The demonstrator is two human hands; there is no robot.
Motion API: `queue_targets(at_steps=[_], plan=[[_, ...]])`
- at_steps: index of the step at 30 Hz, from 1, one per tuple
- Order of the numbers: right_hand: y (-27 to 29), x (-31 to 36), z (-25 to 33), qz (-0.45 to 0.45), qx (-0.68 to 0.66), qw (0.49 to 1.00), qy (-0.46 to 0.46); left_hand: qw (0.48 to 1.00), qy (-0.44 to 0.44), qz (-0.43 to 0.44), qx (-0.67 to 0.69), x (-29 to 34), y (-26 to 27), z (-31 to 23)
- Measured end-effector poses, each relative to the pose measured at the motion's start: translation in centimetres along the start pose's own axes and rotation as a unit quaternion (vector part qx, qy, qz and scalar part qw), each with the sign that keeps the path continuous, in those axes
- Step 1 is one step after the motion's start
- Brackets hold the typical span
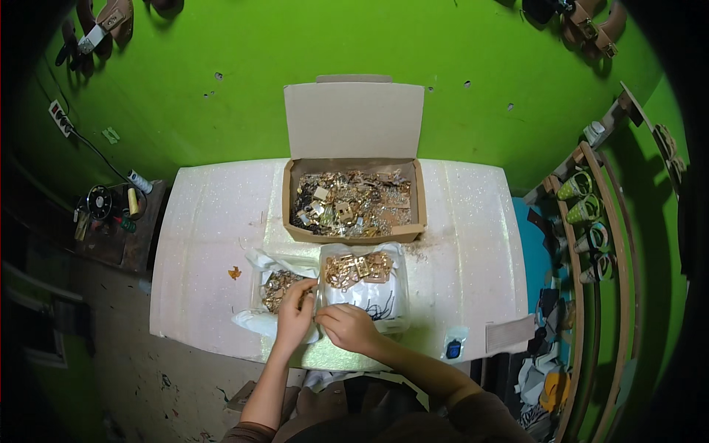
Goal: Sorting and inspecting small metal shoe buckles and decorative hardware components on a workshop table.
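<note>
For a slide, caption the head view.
Left hand and right hand at a pale rectangular tray of golden metal pieces, near an open brown cardboard box on a glittery white table.

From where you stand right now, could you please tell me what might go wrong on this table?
Small metal pieces might get mixed, since the left hand and right hand are close together where two containers sit side by side. The loose white plastic at the left container could snag and drag pieces out. The open cardboard box is full of loose hardware, which a bump might scatter.
</note>
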State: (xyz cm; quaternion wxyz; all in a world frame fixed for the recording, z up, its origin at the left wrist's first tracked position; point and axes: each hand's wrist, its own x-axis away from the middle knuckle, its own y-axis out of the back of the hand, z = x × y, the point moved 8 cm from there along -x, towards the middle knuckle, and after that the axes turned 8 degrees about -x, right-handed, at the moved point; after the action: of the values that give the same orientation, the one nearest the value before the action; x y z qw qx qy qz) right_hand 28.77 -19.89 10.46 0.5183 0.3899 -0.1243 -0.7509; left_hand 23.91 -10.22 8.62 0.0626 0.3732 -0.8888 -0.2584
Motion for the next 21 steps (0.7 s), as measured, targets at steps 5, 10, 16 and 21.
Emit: queue_targets(at_steps=[5, 10, 16, 21], plan=[[5.4, 2.5, -4.0, -0.076, -0.044, 0.994, -0.062, 0.998, -0.031, 0.044, -0.010, -1.1, -5.3, -2.4], [10.9, 3.6, -8.9, -0.105, -0.076, 0.987, -0.097, 0.998, -0.031, 0.040, -0.036, -4.0, -8.0, -4.7], [18.7, -2.1, -15.4, -0.120, 0.023, 0.992, -0.010, 0.993, -0.051, 0.069, -0.078, -11.1, -9.9, -7.3], [18.9, -9.6, -19.7, -0.091, 0.035, 0.995, -0.012, 0.985, -0.041, 0.057, -0.159, -15.5, -12.0, -4.9]])
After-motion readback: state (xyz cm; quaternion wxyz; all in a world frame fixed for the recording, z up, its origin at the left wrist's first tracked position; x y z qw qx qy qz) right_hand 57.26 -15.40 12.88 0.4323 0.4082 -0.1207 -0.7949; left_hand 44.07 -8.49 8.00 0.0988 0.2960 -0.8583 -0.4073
